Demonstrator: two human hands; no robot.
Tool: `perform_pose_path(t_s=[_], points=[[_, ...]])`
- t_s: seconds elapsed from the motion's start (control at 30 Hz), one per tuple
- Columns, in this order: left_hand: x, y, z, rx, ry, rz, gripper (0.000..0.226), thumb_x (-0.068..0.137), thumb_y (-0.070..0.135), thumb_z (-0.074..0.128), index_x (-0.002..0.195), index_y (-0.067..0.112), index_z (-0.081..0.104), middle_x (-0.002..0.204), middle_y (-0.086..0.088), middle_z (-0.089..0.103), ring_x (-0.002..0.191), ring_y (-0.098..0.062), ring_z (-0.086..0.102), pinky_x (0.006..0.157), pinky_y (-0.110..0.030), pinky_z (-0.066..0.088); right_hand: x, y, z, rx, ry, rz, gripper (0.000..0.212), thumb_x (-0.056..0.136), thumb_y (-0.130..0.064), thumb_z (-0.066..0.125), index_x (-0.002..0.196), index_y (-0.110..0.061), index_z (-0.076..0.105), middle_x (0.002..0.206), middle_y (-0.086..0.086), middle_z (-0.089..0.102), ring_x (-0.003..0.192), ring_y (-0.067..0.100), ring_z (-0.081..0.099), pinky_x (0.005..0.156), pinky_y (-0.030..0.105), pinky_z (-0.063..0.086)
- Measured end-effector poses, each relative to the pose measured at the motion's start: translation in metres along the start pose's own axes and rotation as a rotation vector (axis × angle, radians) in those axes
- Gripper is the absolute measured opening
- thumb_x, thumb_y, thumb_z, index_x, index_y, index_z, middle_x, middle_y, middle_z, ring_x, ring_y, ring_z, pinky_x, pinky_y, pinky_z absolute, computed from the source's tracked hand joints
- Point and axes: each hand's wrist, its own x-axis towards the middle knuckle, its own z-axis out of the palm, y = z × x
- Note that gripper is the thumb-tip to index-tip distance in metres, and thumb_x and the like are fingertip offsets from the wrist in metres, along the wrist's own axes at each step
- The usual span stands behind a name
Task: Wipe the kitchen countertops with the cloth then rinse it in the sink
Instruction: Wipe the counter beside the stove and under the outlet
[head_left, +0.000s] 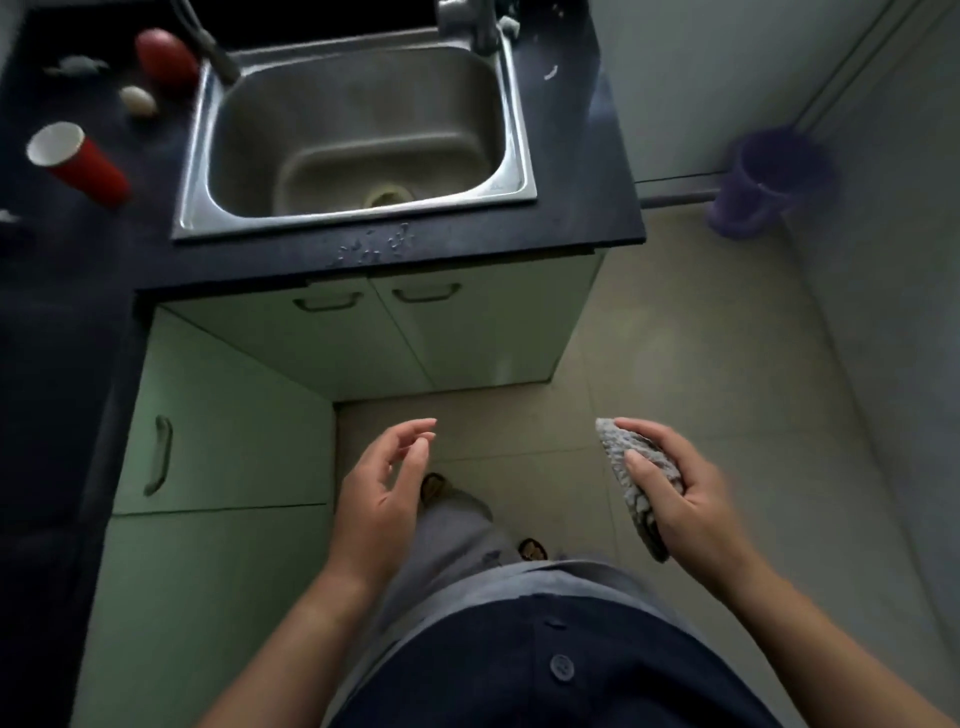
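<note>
Countertop (571, 156), dark and L-shaped, runs along the left and across the far side. On its far left stand a red paper cup (78, 161), a red rounded object (166, 57) and a pale egg-shaped thing (137, 100). A steel sink (337, 221) is set into the far stretch, with water drops (374, 247) on the counter strip just near of it. Pale green cabinet doors (467, 332) hang below.

Near and left of centre, the left hand (384, 493) is raised over the tiled floor, forearm coming up from the near edge, palm turned inward. Its fingers are loosely extended and a little apart, touching nothing. To the right, at the same height, the right hand (685, 499) faces it. It grips the grey textured cloth (618, 447), fingers wrapped behind and the thumb pressed across its front. The cloth is in the air, well apart from counter and sink. Far right, a purple bucket (774, 176) sits by the wall.
</note>
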Motion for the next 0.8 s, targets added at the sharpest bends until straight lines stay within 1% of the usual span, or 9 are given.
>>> perform_pose_path(t_s=[0.1, 0.17, 0.27, 0.37, 0.43, 0.5, 0.6, 0.67, 0.8], points=[[0.034, 0.005, -0.001, 0.027, 0.004, -0.007, 0.022, 0.092, 0.030, 0.048, 0.102, 0.039, 0.065, 0.103, 0.014, 0.068, 0.098, 0.004, 0.060, 0.077, -0.005, 0.042, 0.032, -0.004, 0.003, 0.022, 0.019, 0.028, 0.025, 0.091, -0.012, 0.056, 0.110, -0.028, 0.064, 0.114, -0.005, 0.064, 0.104, 0.006, 0.059, 0.090, 0.029, 0.046], [0.066, 0.009, -0.001, 0.042, 0.001, -0.005, 0.022, 0.095, 0.026, 0.048, 0.103, 0.038, 0.065, 0.102, 0.015, 0.068, 0.096, 0.004, 0.061, 0.076, -0.005, 0.042, 0.061, -0.010, 0.007, 0.019, 0.016, 0.031, 0.024, 0.092, -0.015, 0.057, 0.110, -0.029, 0.064, 0.114, -0.007, 0.064, 0.105, 0.005, 0.059, 0.090, 0.027, 0.045], [0.125, 0.019, -0.001, 0.042, -0.006, 0.005, 0.022, 0.096, 0.023, 0.049, 0.106, 0.034, 0.065, 0.105, 0.011, 0.068, 0.100, 0.004, 0.060, 0.078, -0.005, 0.041, 0.116, -0.028, 0.017, 0.004, 0.022, 0.018, 0.023, 0.091, -0.020, 0.056, 0.110, -0.030, 0.063, 0.115, -0.010, 0.063, 0.104, 0.000, 0.057, 0.088, 0.021, 0.045], [0.188, 0.040, -0.010, 0.053, -0.020, 0.020, 0.021, 0.094, 0.028, 0.050, 0.106, 0.035, 0.065, 0.105, 0.010, 0.068, 0.100, 0.002, 0.060, 0.078, -0.005, 0.041, 0.176, -0.059, 0.026, 0.021, 0.049, 0.007, 0.025, 0.091, -0.014, 0.056, 0.111, -0.026, 0.064, 0.114, -0.007, 0.064, 0.103, -0.001, 0.057, 0.086, 0.012, 0.043], [0.228, 0.057, -0.021, 0.061, -0.019, 0.048, 0.022, 0.091, 0.033, 0.048, 0.106, 0.034, 0.065, 0.105, 0.011, 0.068, 0.100, 0.002, 0.061, 0.078, -0.006, 0.041, 0.214, -0.082, 0.030, 0.045, 0.061, -0.016, 0.023, 0.091, -0.015, 0.057, 0.110, -0.027, 0.064, 0.114, -0.009, 0.064, 0.103, -0.001, 0.058, 0.085, 0.008, 0.042], [0.269, 0.072, -0.031, 0.069, -0.023, 0.082, 0.024, 0.089, 0.036, 0.047, 0.105, 0.034, 0.065, 0.104, 0.012, 0.068, 0.097, 0.002, 0.061, 0.078, -0.007, 0.042, 0.252, -0.102, 0.034, 0.038, 0.067, -0.045, 0.023, 0.091, -0.020, 0.057, 0.111, -0.028, 0.064, 0.115, -0.009, 0.064, 0.105, 0.000, 0.057, 0.089, 0.012, 0.041], [0.314, 0.085, -0.041, 0.087, -0.016, 0.065, 0.025, 0.088, 0.041, 0.044, 0.105, 0.039, 0.062, 0.104, 0.015, 0.067, 0.094, 0.005, 0.059, 0.075, -0.005, 0.041, 0.297, -0.122, 0.038, 0.032, 0.077, -0.059, 0.025, 0.091, -0.018, 0.056, 0.113, -0.027, 0.063, 0.116, -0.006, 0.063, 0.107, 0.004, 0.057, 0.093, 0.022, 0.042], [0.332, 0.091, -0.045, 0.078, -0.011, 0.042, 0.025, 0.087, 0.043, 0.044, 0.105, 0.041, 0.061, 0.105, 0.014, 0.066, 0.099, 0.005, 0.058, 0.076, -0.004, 0.041, 0.317, -0.129, 0.039, 0.045, 0.082, -0.049, 0.025, 0.091, -0.017, 0.056, 0.113, -0.028, 0.063, 0.115, -0.007, 0.064, 0.106, 0.004, 0.058, 0.093, 0.023, 0.042], [0.355, 0.094, -0.041, 0.076, 0.008, -0.005, 0.026, 0.086, 0.044, 0.045, 0.105, 0.041, 0.062, 0.106, 0.014, 0.067, 0.102, 0.003, 0.058, 0.077, -0.008, 0.043, 0.349, -0.134, 0.038, 0.020, 0.034, -0.014, 0.025, 0.090, -0.018, 0.057, 0.110, -0.031, 0.064, 0.114, -0.010, 0.064, 0.105, 0.001, 0.058, 0.090, 0.020, 0.042]])
